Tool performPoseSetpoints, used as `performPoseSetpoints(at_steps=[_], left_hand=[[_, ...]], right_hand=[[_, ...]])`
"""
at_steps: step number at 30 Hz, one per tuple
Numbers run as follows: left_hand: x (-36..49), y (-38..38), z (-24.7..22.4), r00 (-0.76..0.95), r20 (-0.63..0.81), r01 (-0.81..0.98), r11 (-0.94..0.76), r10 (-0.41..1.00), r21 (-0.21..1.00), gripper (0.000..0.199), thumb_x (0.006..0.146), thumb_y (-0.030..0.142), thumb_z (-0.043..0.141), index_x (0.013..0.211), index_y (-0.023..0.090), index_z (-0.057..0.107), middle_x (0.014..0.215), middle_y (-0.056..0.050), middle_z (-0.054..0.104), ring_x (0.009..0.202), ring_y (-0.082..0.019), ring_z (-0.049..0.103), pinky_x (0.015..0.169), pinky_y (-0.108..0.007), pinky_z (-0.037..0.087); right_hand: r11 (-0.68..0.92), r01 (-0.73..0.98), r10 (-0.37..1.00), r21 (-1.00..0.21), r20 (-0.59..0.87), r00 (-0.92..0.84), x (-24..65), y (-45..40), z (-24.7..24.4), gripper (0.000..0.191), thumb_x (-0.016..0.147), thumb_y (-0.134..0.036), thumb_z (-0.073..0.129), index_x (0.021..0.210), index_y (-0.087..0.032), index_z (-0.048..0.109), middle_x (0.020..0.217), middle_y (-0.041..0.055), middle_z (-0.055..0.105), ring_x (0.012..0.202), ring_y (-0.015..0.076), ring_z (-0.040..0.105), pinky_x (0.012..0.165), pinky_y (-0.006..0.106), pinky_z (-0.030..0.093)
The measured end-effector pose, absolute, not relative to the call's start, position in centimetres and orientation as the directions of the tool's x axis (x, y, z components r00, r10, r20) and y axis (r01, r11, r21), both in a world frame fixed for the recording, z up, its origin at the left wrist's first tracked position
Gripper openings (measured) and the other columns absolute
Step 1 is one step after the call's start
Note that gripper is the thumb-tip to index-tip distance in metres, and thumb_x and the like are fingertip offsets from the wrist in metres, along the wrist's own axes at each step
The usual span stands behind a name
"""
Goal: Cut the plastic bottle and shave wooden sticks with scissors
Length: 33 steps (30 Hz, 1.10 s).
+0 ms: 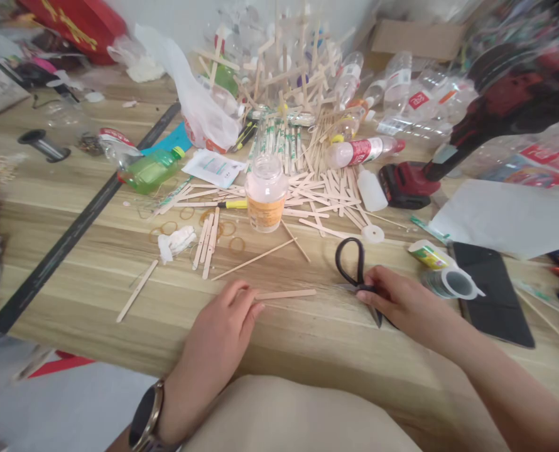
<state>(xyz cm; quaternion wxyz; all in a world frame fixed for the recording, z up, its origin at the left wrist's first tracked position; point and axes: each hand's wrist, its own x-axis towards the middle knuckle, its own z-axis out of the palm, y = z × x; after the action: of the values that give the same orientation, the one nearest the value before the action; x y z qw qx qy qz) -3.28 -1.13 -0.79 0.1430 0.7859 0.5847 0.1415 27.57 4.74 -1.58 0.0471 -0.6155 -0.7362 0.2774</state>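
Between the fingers and thumb of my left hand [230, 320] is one end of a wooden craft stick [286, 294], which points right, low over the table. My right hand [392, 298] is closed on a pair of black-handled scissors [352, 263]; one handle loop stands up beyond the fingertips and a blade points toward me. Ahead of my hands a thin wooden skewer [255, 257] lies slantwise. A clear jar with an orange label [264, 204] stands beyond it. Several craft sticks [208, 242] lie side by side near rubber bands [237, 243] and a crumpled white tissue [178, 243].
Loose sticks are heaped behind the jar. Plastic bottles [362, 150] and a red-and-black power tool [416, 182] stand at the right, near a black phone [493, 295]. A green bottle [152, 169] lies left, by a black strip [79, 220]. Another person's arm shows at the left edge.
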Motion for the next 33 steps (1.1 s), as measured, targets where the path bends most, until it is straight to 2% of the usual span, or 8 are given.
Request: performPoseSetpoints(at_steps=[4, 9, 11, 14, 18, 21, 28, 33], left_hand=[[-3.1, -1.5, -2.5, 0.497, 0.141, 0.802, -0.515, 0.856, 0.301, 0.027, 0.098, 0.023, 0.045, 0.114, 0.011, 0.063, 0.117, -0.011, 0.068, 0.111, -0.024, 0.059, 0.096, -0.039, 0.051], [-2.5, -1.8, -4.7, 0.596, 0.098, 0.778, -0.603, 0.797, 0.177, 0.035, 0.096, 0.020, 0.050, 0.127, 0.006, 0.056, 0.130, -0.015, 0.062, 0.121, -0.027, 0.055, 0.103, -0.041, 0.047], [-2.4, -2.0, -5.0, 0.613, 0.094, 0.770, -0.619, 0.785, 0.155, 0.037, 0.096, 0.021, 0.049, 0.128, 0.005, 0.055, 0.131, -0.016, 0.061, 0.122, -0.028, 0.055, 0.104, -0.041, 0.047], [-2.3, -2.5, -4.9, 0.641, 0.084, 0.754, -0.646, 0.763, 0.119, 0.037, 0.096, 0.021, 0.048, 0.127, 0.003, 0.056, 0.131, -0.016, 0.061, 0.120, -0.028, 0.056, 0.105, -0.040, 0.046], [-2.0, -2.9, -4.9, 0.663, 0.085, 0.738, -0.668, 0.744, 0.092, 0.037, 0.097, 0.021, 0.046, 0.127, 0.001, 0.056, 0.132, -0.018, 0.060, 0.121, -0.028, 0.055, 0.107, -0.040, 0.043], [-1.9, -3.0, -5.1, 0.656, 0.110, 0.744, -0.664, 0.747, 0.074, 0.038, 0.097, 0.021, 0.044, 0.126, -0.001, 0.056, 0.132, -0.019, 0.060, 0.121, -0.029, 0.055, 0.107, -0.041, 0.042], [-1.9, -3.0, -5.1, 0.634, 0.246, 0.749, -0.661, 0.733, 0.039, 0.037, 0.098, 0.023, 0.043, 0.120, -0.002, 0.061, 0.127, -0.016, 0.064, 0.116, -0.027, 0.058, 0.104, -0.036, 0.045], [-1.9, -3.0, -5.0, 0.629, 0.275, 0.749, -0.662, 0.728, 0.039, 0.037, 0.098, 0.021, 0.042, 0.117, -0.002, 0.063, 0.126, -0.016, 0.065, 0.114, -0.027, 0.059, 0.103, -0.035, 0.045]], right_hand=[[0.083, 0.836, 0.844, -0.543, -0.408, -0.348, 27.2, 4.6, 0.0, 0.029, 0.087, -0.053, 0.042, 0.079, -0.025, 0.047, 0.071, 0.0022, 0.064, 0.064, 0.0196, 0.060, 0.058, 0.031, 0.044], [0.137, 0.838, 0.809, -0.529, -0.428, -0.402, 24.9, 4.8, 1.2, 0.027, 0.089, -0.046, 0.038, 0.074, -0.025, 0.046, 0.068, 0.0030, 0.064, 0.060, 0.0194, 0.059, 0.055, 0.030, 0.042], [0.176, 0.863, 0.815, -0.473, -0.422, -0.397, 23.7, 4.8, 1.5, 0.022, 0.089, -0.039, 0.040, 0.075, -0.024, 0.048, 0.071, 0.0043, 0.066, 0.061, 0.0194, 0.061, 0.054, 0.029, 0.041], [0.279, 0.915, 0.798, -0.290, -0.460, -0.389, 21.7, 4.5, 1.5, 0.015, 0.091, -0.030, 0.043, 0.082, -0.023, 0.053, 0.080, 0.0050, 0.070, 0.069, 0.0198, 0.065, 0.057, 0.028, 0.041], [0.363, 0.926, 0.791, -0.105, -0.491, -0.366, 19.5, 3.9, 1.2, 0.009, 0.092, -0.028, 0.048, 0.090, -0.023, 0.055, 0.086, 0.0056, 0.072, 0.077, 0.0248, 0.069, 0.056, 0.030, 0.037], [0.386, 0.922, 0.788, -0.044, -0.504, -0.354, 18.4, 3.7, 1.1, 0.010, 0.093, -0.028, 0.050, 0.094, -0.022, 0.057, 0.082, 0.0067, 0.072, 0.073, 0.0276, 0.070, 0.049, 0.031, 0.030], [0.461, 0.886, 0.770, 0.043, -0.516, -0.375, 17.5, 3.7, 1.7, 0.013, 0.092, -0.013, 0.048, 0.097, -0.020, 0.057, 0.078, 0.0047, 0.072, 0.071, 0.0257, 0.071, 0.047, 0.028, 0.022], [0.479, 0.877, 0.744, 0.044, -0.550, -0.379, 17.6, 3.9, 1.8, 0.013, 0.093, -0.013, 0.046, 0.098, -0.021, 0.056, 0.080, 0.0028, 0.071, 0.073, 0.0246, 0.070, 0.049, 0.028, 0.025]])
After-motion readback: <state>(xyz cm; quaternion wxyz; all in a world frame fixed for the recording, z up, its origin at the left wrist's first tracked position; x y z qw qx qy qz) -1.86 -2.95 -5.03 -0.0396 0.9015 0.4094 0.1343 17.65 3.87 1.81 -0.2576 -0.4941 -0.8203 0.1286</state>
